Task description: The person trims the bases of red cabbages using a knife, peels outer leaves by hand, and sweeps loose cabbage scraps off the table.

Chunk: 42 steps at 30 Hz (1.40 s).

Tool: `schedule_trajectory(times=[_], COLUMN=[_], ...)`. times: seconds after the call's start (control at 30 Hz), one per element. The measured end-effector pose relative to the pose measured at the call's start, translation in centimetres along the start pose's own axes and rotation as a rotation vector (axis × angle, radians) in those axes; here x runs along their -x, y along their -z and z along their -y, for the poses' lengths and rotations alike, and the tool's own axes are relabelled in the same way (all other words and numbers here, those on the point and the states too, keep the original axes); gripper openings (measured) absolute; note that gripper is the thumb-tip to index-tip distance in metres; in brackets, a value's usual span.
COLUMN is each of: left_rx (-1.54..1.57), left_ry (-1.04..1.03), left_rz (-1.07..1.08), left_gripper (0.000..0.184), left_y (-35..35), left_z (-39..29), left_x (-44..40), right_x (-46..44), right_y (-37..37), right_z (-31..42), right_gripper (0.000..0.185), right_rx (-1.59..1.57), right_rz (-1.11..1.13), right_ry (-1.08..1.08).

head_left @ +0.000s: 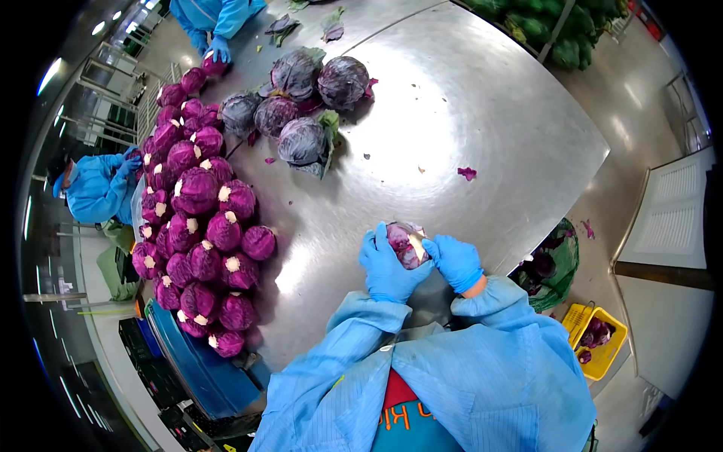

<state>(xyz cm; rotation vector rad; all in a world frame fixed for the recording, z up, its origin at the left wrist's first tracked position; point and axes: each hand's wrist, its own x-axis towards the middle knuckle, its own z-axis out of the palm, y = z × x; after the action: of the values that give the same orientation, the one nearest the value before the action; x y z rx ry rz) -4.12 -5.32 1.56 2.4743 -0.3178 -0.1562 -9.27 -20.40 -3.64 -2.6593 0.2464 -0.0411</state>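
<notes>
A red cabbage (403, 239), purple with a pale patch on its right side, is held just above the steel table. My left hand (388, 267), in a blue glove, is wrapped round its left and lower side. Against the right side of the cabbage is my right hand (456, 262), also gloved, with its fingers closed. What those fingers grip, if anything, is hidden. A small purple leaf scrap (467, 173) lies on the table beyond my hands.
A large pile of trimmed red cabbages (197, 192) covers the table's left. Several untrimmed cabbages (303, 141) sit at the back. Right of the steel table (520, 143) are a green mesh bag (561, 267) and yellow crate (614, 350). Blue-clad co-workers (98, 188) stand left and at the back.
</notes>
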Motion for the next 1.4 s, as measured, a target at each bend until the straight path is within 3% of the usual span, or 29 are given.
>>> schedule_trajectory(times=[0.1,0.3,0.5,0.6,0.7,0.8,0.9,1.0,1.03,1.1,1.13,1.17,1.2,1.23,1.27,1.3,1.33,1.4], left_rx=[-0.067,-0.114,-0.108,-0.114,0.013,0.117,0.17,0.275,0.191,0.19,0.049,-0.198,-0.384,-0.548,-0.524,-0.47,-0.428,-0.373], left_ry=[0.116,0.255,0.118,-0.05,-0.041,-0.039,-0.012,-0.004,0.003,0.026,-0.001,0.135,0.324,0.308,0.313,0.384,0.462,0.576], left_rz=[0.054,0.165,0.122,0.039,-0.006,0.004,0.04,0.101,0.005,0.078,0.17,0.446,0.722,1.045,1.335,1.434,1.454,1.391], left_gripper=[0.115,0.116,0.116,0.117,0.118,0.119,0.116,0.112,0.1,0.075,0.04,0.024,0.021,0.022,0.023,0.023,0.023,0.023], left_y=[0.1,1.2,0.8,0.3,0.1,0.7,1.6,4.1,4.6,6.7,8.7,10.4,11.8,12.9,13.2,13.2,13.0,12.2], left_z=[-1.6,-3.3,-3.1,-0.9,1.1,2.2,3.5,4.2,4.9,8.8,10.9,13.4,15.2,17.3,21.6,24.2,25.7,27.0], left_x=[-1.0,-2.7,-0.9,1.4,2.0,1.2,1.3,1.9,3.2,6.1,7.6,9.1,11.2,13.4,16.5,19.4,22.2,25.9], right_x=[-1.1,-2.6,-5.4,-5.7,-4.7,-3.4,-2.5,-1.3,-0.4,2.7,4.5,6.4,8.1,9.4,13.2,16.8,19.4,21.7], right_y=[0.0,0.0,-0.2,1.9,4.6,1.8,2.3,5.7,6.2,7.4,9.0,10.1,9.9,11.5,9.7,8.0,7.4,7.3], right_z=[-0.6,-0.5,-3.6,-6.4,-6.0,-7.8,-7.6,-5.0,-5.2,-7.2,-7.4,-7.7,-9.1,-7.9,-11.1,-13.3,-14.0,-13.8], right_gripper=[0.033,0.031,0.044,0.049,0.041,0.042,0.051,0.041,0.035,0.025,0.02,0.017,0.023,0.027,0.025,0.028,0.028,0.028], right_rx=[0.013,0.023,0.061,0.068,-0.138,-0.144,0.145,0.26,0.21,0.113,0.064,0.013,0.209,0.224,-0.021,-0.361,-0.505,-0.493], right_rz=[0.044,0.167,0.231,0.104,0.158,-0.219,-0.128,-0.412,-0.23,0.142,0.336,0.53,0.896,1.223,1.346,1.467,1.527,1.49], right_ry=[0.09,-0.053,-0.236,-0.236,-0.37,-0.124,-0.095,0.141,0.11,0.046,0.076,0.106,0.196,0.142,0.198,0.161,0.087,-0.087])
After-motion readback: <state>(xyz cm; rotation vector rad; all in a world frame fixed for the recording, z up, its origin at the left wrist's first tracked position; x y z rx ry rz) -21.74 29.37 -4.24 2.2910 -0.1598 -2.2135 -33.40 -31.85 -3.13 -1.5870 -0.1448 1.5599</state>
